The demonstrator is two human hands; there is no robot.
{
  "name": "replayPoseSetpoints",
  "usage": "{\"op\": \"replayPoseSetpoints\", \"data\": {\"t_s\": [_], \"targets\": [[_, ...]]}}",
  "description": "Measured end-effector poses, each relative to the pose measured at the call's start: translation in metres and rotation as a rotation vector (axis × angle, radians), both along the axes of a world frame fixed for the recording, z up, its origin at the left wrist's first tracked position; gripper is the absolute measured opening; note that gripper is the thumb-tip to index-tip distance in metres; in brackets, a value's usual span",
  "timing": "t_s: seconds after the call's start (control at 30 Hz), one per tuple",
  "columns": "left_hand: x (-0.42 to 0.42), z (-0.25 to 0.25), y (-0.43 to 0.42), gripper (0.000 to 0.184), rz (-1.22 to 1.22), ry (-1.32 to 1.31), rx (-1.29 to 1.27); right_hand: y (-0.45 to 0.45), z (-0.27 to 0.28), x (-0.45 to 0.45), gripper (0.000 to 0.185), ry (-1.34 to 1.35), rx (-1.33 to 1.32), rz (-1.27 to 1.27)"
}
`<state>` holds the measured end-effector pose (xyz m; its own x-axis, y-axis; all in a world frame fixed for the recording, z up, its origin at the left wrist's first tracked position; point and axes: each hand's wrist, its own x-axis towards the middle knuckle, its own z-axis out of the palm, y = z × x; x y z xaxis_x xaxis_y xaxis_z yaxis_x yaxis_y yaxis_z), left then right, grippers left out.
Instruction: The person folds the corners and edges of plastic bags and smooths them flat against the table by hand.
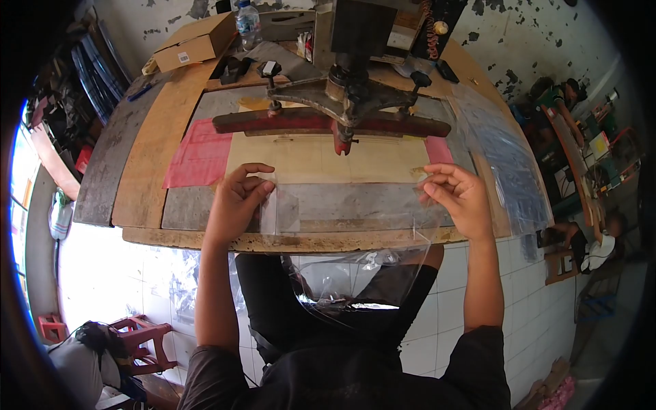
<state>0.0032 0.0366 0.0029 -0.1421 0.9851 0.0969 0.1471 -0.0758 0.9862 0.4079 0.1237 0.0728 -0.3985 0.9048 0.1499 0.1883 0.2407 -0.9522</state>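
A clear plastic sheet (pixel 355 263) stretches between my two hands and drapes over the table's front edge towards my lap. My left hand (pixel 240 201) pinches its left corner between thumb and fingers. On the other side, my right hand (pixel 459 197) pinches the right corner with curled fingers. Beyond the hands lies a cream-coloured sheet (pixel 301 156), with a pink sheet (pixel 198 156) showing at its left and a pink strip (pixel 439 147) at its right. Above them hangs a press head with a long red bar (pixel 294 121).
Clear plastic sheets (pixel 502 164) lie along the table's right side. A cardboard box (pixel 195 44) and a water bottle (pixel 247 26) stand at the back left. A red stool (pixel 147 342) is on the floor at left. Other people sit at a bench (pixel 570 147) to the right.
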Motion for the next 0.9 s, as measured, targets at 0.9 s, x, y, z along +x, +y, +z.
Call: {"op": "replayPoseSetpoints", "data": {"t_s": [0.9], "targets": [[-0.012,0.006,0.058,0.034,0.093,0.632,0.092,0.113,-0.073,-0.034,0.013,-0.374,0.240,-0.144]]}}
